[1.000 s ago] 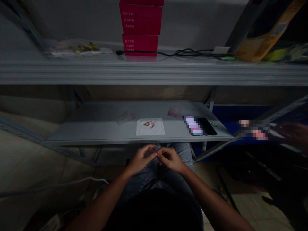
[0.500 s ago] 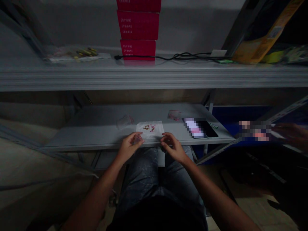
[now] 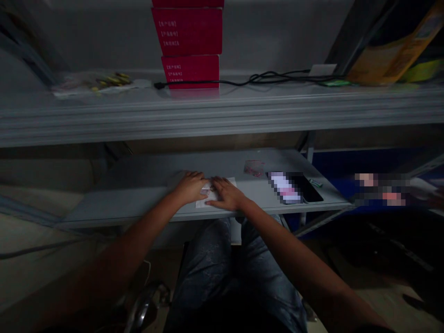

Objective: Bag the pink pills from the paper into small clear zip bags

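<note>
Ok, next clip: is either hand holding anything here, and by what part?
Nothing clearly gripped. The left hand and right hand lie palm-down on a white sheet; a small item shows between their fingertips, too dim to tell if it's held.

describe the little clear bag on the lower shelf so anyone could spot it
On the lower grey shelf, look past the person's right hand. The small clear bag there holds reddish bits and lies left of the black phone.

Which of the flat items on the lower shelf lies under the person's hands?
The white sheet under the left hand and right hand; the small clear bag and black phone lie further right, untouched.
</note>
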Action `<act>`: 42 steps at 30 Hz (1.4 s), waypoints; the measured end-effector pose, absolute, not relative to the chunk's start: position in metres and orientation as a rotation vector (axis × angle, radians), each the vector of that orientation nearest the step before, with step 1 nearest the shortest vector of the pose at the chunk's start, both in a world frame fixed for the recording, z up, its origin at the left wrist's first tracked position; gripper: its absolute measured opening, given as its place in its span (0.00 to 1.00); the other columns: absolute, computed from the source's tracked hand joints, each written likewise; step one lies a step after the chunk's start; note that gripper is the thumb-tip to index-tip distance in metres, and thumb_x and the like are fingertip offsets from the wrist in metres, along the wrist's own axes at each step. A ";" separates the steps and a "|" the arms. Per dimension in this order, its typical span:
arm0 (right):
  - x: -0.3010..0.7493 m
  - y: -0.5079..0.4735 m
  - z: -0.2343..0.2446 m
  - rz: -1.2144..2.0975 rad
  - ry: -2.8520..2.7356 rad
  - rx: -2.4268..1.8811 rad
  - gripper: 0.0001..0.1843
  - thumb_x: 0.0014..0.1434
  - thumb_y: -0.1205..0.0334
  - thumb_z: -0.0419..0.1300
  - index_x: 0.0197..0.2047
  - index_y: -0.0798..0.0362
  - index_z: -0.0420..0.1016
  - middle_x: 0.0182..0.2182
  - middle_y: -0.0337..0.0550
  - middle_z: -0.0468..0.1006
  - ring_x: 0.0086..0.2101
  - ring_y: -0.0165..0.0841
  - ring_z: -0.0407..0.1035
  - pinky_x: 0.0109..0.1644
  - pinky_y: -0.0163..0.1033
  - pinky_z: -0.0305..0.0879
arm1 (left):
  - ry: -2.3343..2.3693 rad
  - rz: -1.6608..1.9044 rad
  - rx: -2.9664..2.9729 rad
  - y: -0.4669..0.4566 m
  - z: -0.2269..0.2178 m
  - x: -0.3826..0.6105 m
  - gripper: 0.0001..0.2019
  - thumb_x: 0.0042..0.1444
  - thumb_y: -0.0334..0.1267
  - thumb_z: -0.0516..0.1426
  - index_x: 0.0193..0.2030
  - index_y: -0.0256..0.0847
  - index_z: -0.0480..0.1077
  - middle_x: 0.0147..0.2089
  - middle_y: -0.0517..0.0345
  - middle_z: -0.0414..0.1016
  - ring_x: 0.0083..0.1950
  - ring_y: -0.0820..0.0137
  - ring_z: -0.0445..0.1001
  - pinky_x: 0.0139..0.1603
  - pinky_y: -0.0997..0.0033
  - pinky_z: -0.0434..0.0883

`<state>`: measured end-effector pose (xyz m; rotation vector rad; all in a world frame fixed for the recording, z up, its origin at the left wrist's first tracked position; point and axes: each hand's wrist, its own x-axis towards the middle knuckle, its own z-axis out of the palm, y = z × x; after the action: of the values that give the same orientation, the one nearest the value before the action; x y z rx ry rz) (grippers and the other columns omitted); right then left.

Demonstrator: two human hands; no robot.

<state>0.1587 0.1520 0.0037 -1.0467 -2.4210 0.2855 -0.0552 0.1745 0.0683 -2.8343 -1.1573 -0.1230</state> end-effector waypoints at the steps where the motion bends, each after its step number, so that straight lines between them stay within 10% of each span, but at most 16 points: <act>1: 0.159 0.151 0.002 0.279 -2.436 -1.050 0.49 0.61 0.32 0.56 0.69 0.64 0.58 0.66 0.66 0.63 0.66 0.52 0.55 0.70 0.55 0.51 | -1.145 -0.106 -2.840 0.175 0.069 -0.054 0.14 0.55 0.41 0.63 0.47 0.39 0.77 0.47 0.45 0.76 0.52 0.52 0.72 0.56 0.54 0.65; 11: 0.159 0.157 -0.009 0.209 -2.526 -1.095 0.48 0.65 0.30 0.48 0.72 0.63 0.55 0.69 0.62 0.58 0.70 0.51 0.48 0.73 0.55 0.42 | -1.229 -0.245 -2.992 0.178 0.077 -0.065 0.15 0.56 0.44 0.61 0.49 0.43 0.77 0.49 0.50 0.77 0.52 0.56 0.73 0.58 0.58 0.66; 26: 0.159 0.153 -0.005 0.196 -2.514 -1.119 0.43 0.67 0.34 0.50 0.73 0.56 0.56 0.70 0.56 0.58 0.70 0.51 0.48 0.73 0.57 0.43 | -2.248 -2.184 -3.059 0.203 0.090 -0.108 0.25 0.66 0.55 0.44 0.52 0.38 0.71 0.41 0.46 0.78 0.39 0.60 0.77 0.43 0.53 0.77; 36: 0.160 0.156 -0.009 0.180 -2.550 -1.106 0.45 0.67 0.33 0.46 0.72 0.62 0.56 0.70 0.61 0.58 0.70 0.51 0.47 0.74 0.56 0.42 | -1.290 -0.301 -3.087 0.183 0.092 -0.077 0.16 0.58 0.47 0.60 0.51 0.45 0.76 0.51 0.50 0.76 0.53 0.56 0.73 0.57 0.58 0.68; 42: 0.159 0.158 -0.013 0.186 -2.552 -1.094 0.46 0.67 0.32 0.46 0.73 0.60 0.53 0.71 0.60 0.56 0.71 0.50 0.45 0.73 0.58 0.41 | -1.162 0.063 -2.791 0.170 0.088 -0.053 0.16 0.55 0.38 0.63 0.51 0.41 0.77 0.52 0.42 0.74 0.54 0.49 0.72 0.56 0.55 0.66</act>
<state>0.1594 0.1584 -0.0131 -1.0936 -2.5518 0.1858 -0.0532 0.1697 0.0883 -2.7914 -1.1624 0.0627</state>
